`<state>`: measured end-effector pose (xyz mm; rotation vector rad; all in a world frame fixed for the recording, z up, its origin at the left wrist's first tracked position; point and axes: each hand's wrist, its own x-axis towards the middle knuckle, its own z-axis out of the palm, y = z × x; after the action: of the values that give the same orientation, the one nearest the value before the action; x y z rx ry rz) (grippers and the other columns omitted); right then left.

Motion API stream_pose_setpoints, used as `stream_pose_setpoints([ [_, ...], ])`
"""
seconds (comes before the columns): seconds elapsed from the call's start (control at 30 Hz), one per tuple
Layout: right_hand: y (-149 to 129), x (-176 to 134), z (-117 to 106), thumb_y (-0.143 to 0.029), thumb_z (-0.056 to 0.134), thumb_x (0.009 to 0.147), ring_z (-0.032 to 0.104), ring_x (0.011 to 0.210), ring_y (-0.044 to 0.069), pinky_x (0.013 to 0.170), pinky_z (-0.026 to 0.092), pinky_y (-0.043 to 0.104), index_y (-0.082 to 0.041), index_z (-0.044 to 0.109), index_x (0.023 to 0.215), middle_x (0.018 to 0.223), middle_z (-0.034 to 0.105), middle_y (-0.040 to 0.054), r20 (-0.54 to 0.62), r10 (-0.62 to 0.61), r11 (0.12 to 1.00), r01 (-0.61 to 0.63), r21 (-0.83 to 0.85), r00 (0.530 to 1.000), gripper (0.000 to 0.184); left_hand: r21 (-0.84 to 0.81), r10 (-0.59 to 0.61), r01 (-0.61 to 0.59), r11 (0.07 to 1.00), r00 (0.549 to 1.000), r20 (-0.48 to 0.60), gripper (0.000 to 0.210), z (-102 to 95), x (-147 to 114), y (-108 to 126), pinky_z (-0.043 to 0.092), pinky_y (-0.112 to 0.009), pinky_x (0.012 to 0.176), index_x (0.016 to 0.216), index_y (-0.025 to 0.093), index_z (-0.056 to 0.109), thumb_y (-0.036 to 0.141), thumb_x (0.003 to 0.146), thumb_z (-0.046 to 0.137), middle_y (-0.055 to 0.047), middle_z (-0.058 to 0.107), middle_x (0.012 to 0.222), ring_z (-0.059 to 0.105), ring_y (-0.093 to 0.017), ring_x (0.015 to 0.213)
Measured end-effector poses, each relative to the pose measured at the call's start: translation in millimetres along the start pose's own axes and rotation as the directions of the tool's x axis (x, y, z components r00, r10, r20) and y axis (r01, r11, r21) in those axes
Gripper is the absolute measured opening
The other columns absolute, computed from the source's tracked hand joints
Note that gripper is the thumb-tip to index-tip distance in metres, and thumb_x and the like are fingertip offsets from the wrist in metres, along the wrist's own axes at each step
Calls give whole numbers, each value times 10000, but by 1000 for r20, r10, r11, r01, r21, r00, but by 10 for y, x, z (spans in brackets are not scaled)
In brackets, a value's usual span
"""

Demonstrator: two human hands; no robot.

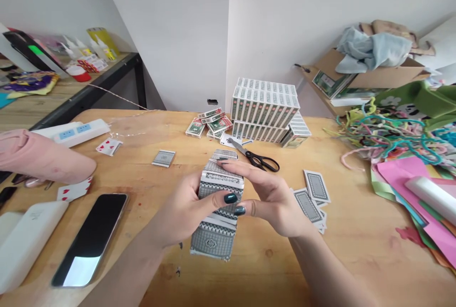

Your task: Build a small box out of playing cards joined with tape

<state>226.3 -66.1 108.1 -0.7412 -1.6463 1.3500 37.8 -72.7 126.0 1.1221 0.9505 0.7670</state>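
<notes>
Both my hands grip a box-like piece built from playing cards (215,240), with grey patterned card backs facing out, above the middle of the wooden table. My left hand (188,207) holds its left side, the thumb lying across the front. My right hand (270,198) is closed round the right side, with fingers over the top and the thumb against the front. The far side of the piece is hidden. Black-handled scissors (261,160) lie just behind it. Loose grey-backed cards (313,198) are spread right of my right hand. A small card piece (164,158) lies to the left.
Stacked card boxes (263,107) stand at the back, with several loose card boxes (210,124) beside them. A phone (90,240), a pink case (46,157) and a power strip (78,131) lie left. Coloured pipe cleaners (402,136) and paper sheets (402,183) cover the right.
</notes>
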Motion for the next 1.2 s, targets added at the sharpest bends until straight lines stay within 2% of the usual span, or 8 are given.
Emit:
stream_pose_setpoints([
  [0.37, -40, -34, 104, -203, 695, 790, 502, 1269, 255, 1153, 215, 559, -353, 664, 1139, 1251, 645, 0, -122, 77, 996, -70, 60, 990, 382, 214, 169, -148, 965, 982, -81, 253, 82, -25, -26, 404, -196, 527, 808, 171, 602, 408, 881, 551, 19, 548, 674, 452, -95, 585],
  [0.53, -93, -83, 175, -214, 599, 872, 509, 1266, 231, 1147, 265, 519, -338, 667, 1137, 1244, 650, -3, -187, 40, 998, -32, 46, 982, 300, 216, 183, -162, 963, 980, -80, 242, 138, 2, -45, 462, -217, 615, 917, 188, 631, 411, 890, 541, 6, 609, 751, 524, -118, 665],
  [0.63, -107, -103, 184, -223, 522, 921, 497, 1277, 215, 1175, 209, 496, -323, 648, 1169, 1276, 628, -1, -219, 5, 1000, -5, 0, 976, 296, 246, 163, -131, 960, 980, -115, 253, 173, -31, -59, 485, -251, 738, 978, 196, 649, 408, 895, 540, -18, 649, 833, 580, -153, 791],
  [0.73, -89, -89, 148, -247, 483, 941, 462, 1307, 212, 1179, 204, 476, -312, 646, 1169, 1302, 609, -4, -231, 4, 1000, -1, 14, 973, 288, 110, 103, -96, 989, 993, -58, 320, 136, -75, -69, 467, -312, 886, 1046, 206, 646, 438, 932, 459, -54, 678, 961, 597, -195, 967],
  [0.8, -66, -74, 127, -284, 465, 949, 457, 1311, 221, 1157, 261, 462, -306, 622, 1206, 1331, 587, 2, -239, 53, 998, -45, 37, 970, 302, -44, 39, -37, 998, 998, 43, 375, 67, -85, -80, 479, -347, 885, 1069, 201, 646, 455, 951, 397, -78, 684, 986, 606, -217, 996],
  [0.9, -40, -66, 135, -353, 435, 958, 487, 1284, 232, 1105, 354, 437, -291, 533, 1315, 1378, 544, 23, -249, 130, 992, -127, 27, 960, 375, -170, 23, -4, 985, 993, 114, 351, -35, -58, -101, 515, -366, 815, 1029, 172, 668, 450, 915, 485, -103, 688, 948, 631, -238, 949],
  [1.07, -43, -91, 191, -362, 465, 946, 460, 1306, 224, 1098, 365, 400, -264, 405, 1414, 1408, 511, 47, -199, 119, 987, -138, -84, 973, 482, -184, 84, -75, 980, 996, 42, 339, -8, -43, -101, 534, -331, 703, 904, 146, 677, 462, 869, 559, -94, 672, 848, 635, -211, 805],
  [1.2, -38, -85, 237, -354, 614, 861, 526, 1238, 238, 1039, 432, 369, -241, 443, 1386, 1355, 558, 64, -222, 119, 986, -141, -86, 968, 564, 25, 125, -123, 992, 987, -103, 325, 103, -147, -63, 508, -274, 644, 799, 153, 625, 441, 896, 513, -43, 614, 730, 575, -164, 701],
])
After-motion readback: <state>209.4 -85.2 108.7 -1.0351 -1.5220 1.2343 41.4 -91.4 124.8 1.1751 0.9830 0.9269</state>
